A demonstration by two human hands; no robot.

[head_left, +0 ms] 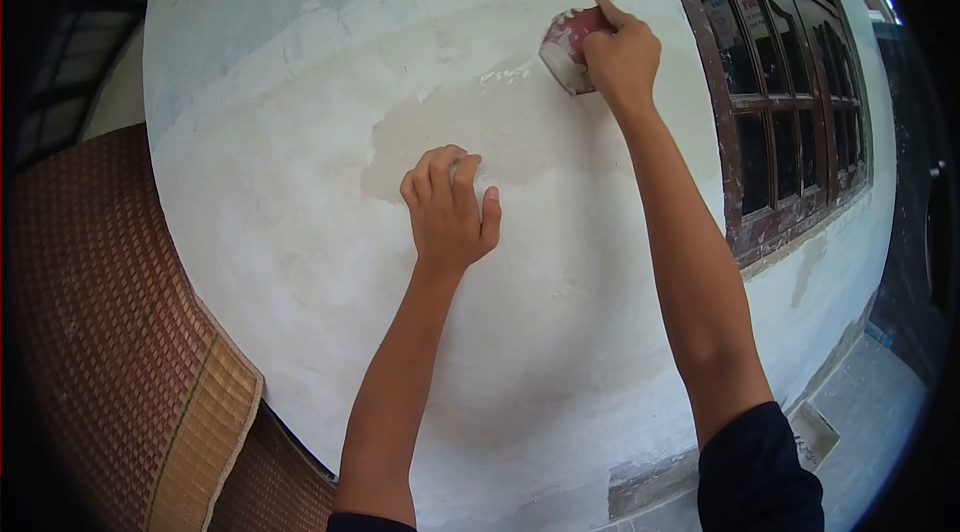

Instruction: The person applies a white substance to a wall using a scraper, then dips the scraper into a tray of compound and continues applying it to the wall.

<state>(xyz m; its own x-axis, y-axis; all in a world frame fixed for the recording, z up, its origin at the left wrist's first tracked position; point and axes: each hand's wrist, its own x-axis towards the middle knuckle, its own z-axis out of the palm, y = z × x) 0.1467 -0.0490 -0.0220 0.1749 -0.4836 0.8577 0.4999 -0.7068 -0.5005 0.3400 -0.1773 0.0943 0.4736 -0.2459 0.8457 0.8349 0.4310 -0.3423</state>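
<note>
A pale wall [300, 262] fills the middle of the view, with a darker, damp-looking patch [410, 137] across its upper part. My right hand [622, 54] grips a reddish scraper [572, 47] smeared with white paste, held against the wall near the window. Wet, shiny streaks show on the wall just left of the scraper. Lower and to the left, my left hand [450, 202] is raised before the wall at the patch's lower edge, fingers bent and thumb apart. Something small and pale may be behind its fingers, but I cannot make it out.
A brown-framed window [755, 112] with dark panes is on the right. Woven mats [100, 262] hang at the left. At the lower right, a shallow tray [815, 432] lies on the grey floor [865, 402] beside the wall's foot.
</note>
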